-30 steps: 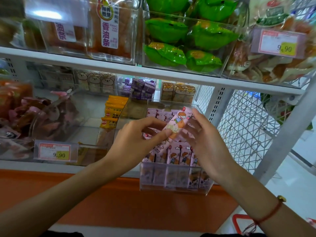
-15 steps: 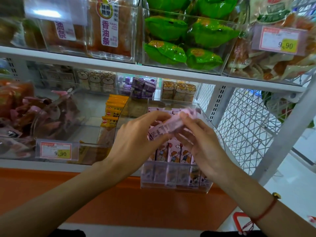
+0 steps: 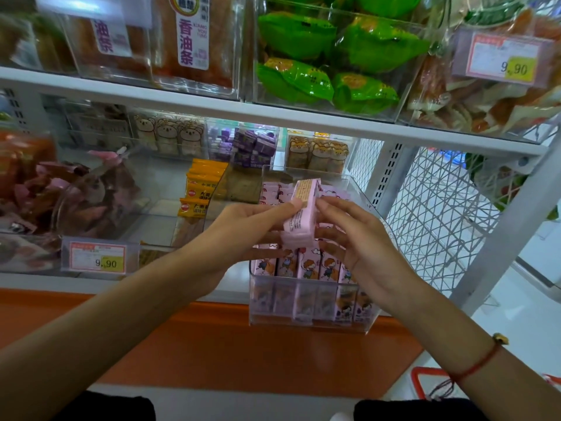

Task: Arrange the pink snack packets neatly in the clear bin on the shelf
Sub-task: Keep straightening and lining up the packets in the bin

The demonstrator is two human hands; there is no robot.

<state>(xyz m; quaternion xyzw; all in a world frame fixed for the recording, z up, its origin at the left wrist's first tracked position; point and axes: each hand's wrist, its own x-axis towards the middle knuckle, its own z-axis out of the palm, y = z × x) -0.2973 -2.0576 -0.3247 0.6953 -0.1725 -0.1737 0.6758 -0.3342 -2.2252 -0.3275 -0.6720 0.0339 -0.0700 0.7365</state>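
A clear bin (image 3: 306,325) juts out from the lower shelf and holds rows of upright pink snack packets (image 3: 308,265) with cartoon prints. Above it I hold a small stack of pink packets (image 3: 300,214), tilted with its back label facing me. My left hand (image 3: 239,235) grips the stack from the left, thumb on its side. My right hand (image 3: 355,238) pinches it from the right with curled fingers. My hands hide the middle rows of the bin.
Left of the bin stand orange packets (image 3: 200,189) and a bin of mixed pink and brown snacks (image 3: 69,196) with a 9.90 price tag (image 3: 97,257). Green packets (image 3: 331,59) fill the shelf above. A white wire rack (image 3: 440,214) stands to the right.
The packets in my hands turned from showing the cartoon front to showing the plain back label. Both hands stayed above the bin and shifted slightly.
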